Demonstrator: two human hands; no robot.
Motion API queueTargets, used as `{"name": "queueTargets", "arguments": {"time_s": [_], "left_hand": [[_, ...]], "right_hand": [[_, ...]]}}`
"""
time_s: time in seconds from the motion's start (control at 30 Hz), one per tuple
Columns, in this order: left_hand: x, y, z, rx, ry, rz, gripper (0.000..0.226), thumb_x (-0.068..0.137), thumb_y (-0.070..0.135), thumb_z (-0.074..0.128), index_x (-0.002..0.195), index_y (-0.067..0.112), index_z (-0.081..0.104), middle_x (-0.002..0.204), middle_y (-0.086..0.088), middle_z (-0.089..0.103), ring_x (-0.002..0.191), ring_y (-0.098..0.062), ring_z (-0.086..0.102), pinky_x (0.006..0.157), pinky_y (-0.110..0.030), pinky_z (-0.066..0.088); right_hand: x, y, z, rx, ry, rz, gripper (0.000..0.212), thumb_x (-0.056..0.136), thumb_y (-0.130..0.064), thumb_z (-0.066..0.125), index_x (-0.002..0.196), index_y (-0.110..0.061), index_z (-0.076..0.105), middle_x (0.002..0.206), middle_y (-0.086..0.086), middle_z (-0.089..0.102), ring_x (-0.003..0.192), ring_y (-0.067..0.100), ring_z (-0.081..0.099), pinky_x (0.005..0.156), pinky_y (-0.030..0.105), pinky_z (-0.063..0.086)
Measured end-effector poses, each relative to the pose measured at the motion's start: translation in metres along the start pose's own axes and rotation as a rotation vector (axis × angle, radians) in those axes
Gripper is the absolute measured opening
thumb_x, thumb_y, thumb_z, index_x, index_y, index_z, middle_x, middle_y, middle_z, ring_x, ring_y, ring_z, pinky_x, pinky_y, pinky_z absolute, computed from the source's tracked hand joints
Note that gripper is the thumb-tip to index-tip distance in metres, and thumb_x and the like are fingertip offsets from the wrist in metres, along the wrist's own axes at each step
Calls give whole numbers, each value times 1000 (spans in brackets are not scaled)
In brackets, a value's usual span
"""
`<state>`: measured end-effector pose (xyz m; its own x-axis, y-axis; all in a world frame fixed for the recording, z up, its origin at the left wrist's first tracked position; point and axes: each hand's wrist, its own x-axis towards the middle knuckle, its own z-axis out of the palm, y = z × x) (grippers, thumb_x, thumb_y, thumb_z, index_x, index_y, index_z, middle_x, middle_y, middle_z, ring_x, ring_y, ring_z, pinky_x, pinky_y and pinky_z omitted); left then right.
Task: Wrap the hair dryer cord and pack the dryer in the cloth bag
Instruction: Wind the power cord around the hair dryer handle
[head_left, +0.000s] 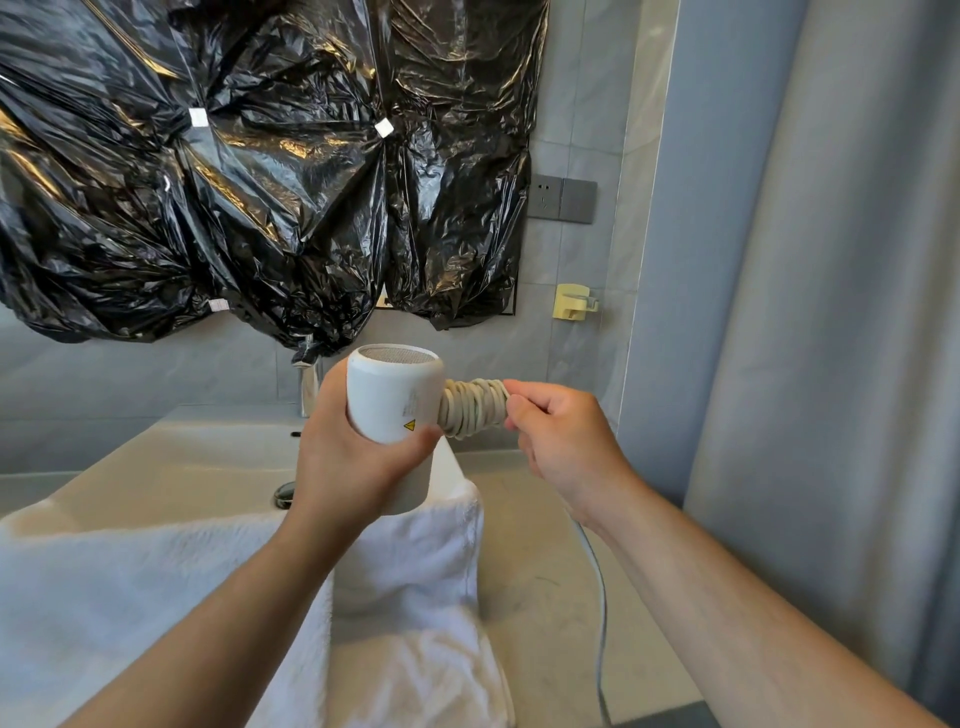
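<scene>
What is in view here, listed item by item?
hair dryer: one, white, centre
cord: one, cream, coiled round dryer handle, tail trailing lower right
plastic sheeting: several, black, taped on wall, upper left
socket: one, grey, wall right of sheeting
hook: one, yellow, below socket
faucet: one, chrome, behind sink
sink: one, white, lower left
towel: one, white, draped over sink edge
curtain: one, grey-blue, right
left hand: one, grips hair dryer
right hand: one, pinches cord

Left hand (358, 462) curled round dryer (392, 395) body, thumb on near side; right hand (566, 441) just beside, fingers pinching cord (474, 409) at wrapped handle; left forearm (249, 613), right forearm (727, 597) bare, stretched forward
</scene>
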<state>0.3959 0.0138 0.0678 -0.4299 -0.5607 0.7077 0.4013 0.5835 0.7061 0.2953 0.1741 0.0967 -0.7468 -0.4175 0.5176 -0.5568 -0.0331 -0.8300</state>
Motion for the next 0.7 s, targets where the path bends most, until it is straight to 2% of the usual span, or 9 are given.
{"name": "queueTargets", "arguments": {"time_s": [0.07, 0.1, 0.17, 0.23, 0.3, 0.47, 0.57, 0.6, 0.7], "left_hand": [[1, -2, 1, -81, 10, -63, 66, 51, 44, 78, 113, 29, 59, 102, -2, 67, 92, -25, 65, 78, -53, 58], [1, -2, 2, -128, 14, -97, 63, 51, 42, 78, 110, 29, 60, 100, -4, 68, 90, -27, 66, 76, -55, 58], [2, 0, 4, -217, 24, -154, 58, 51, 41, 77, 104, 27, 61, 96, -6, 68, 83, -26, 67, 71, -54, 60], [3, 4, 8, -297, 33, -202, 59, 49, 41, 76, 103, 24, 61, 95, -8, 67, 81, -25, 66, 67, -50, 60], [7, 5, 9, -380, 39, -262, 67, 49, 42, 75, 109, 17, 60, 100, -14, 67, 84, -30, 65, 67, -50, 59], [15, 4, 1, -624, -36, -388, 70, 53, 36, 73, 116, 11, 59, 92, -13, 67, 76, -26, 67, 58, -39, 57], [17, 4, -10, -777, -195, -483, 50, 63, 31, 66, 108, 10, 62, 76, -9, 72, 64, -21, 71, 54, -33, 59], [18, 2, -14, -794, -261, -505, 52, 59, 32, 71, 106, 10, 63, 76, -10, 73, 65, -22, 71, 55, -34, 59], [19, -4, -27, -760, -452, -543, 91, 29, 44, 90, 107, 4, 65, 82, -19, 72, 69, -29, 71, 57, -37, 60]], "right_hand": [[-1, -1, -1, 67, -29, 29, 28, 96, -12, 51, 119, -17, 66, 72, -1, 56, 53, 8, 42, 44, 19, 33], [-2, -1, -1, 130, -31, 46, 29, 96, -11, 52, 121, -19, 64, 73, 0, 56, 51, 7, 43, 42, 17, 34], [-2, -4, 1, 245, 18, 52, 22, 94, -8, 55, 111, -17, 66, 70, 2, 57, 46, 5, 43, 39, 17, 32], [-2, -6, 2, 262, 92, 39, 10, 92, -8, 58, 93, -13, 66, 67, 2, 60, 44, 6, 43, 37, 17, 31], [-2, -7, 2, 276, 93, 40, 11, 92, -9, 59, 82, -12, 64, 64, -1, 61, 44, 7, 41, 37, 19, 30], [-1, -11, -6, 506, -100, 160, 16, 92, -11, 58, 76, -8, 60, 55, -1, 55, 40, 6, 34, 34, 16, 21], [0, -7, -13, 542, -218, 209, 17, 79, -21, 66, 73, -7, 58, 53, 0, 48, 38, 5, 31, 34, 16, 18], [1, -5, -15, 538, -252, 219, 17, 75, -21, 68, 72, -8, 57, 53, 0, 46, 37, 5, 31, 34, 15, 17], [3, -2, -28, 565, -406, 252, 13, 74, -2, 71, 67, -12, 66, 54, 0, 51, 39, 3, 36, 35, 12, 20]]}}
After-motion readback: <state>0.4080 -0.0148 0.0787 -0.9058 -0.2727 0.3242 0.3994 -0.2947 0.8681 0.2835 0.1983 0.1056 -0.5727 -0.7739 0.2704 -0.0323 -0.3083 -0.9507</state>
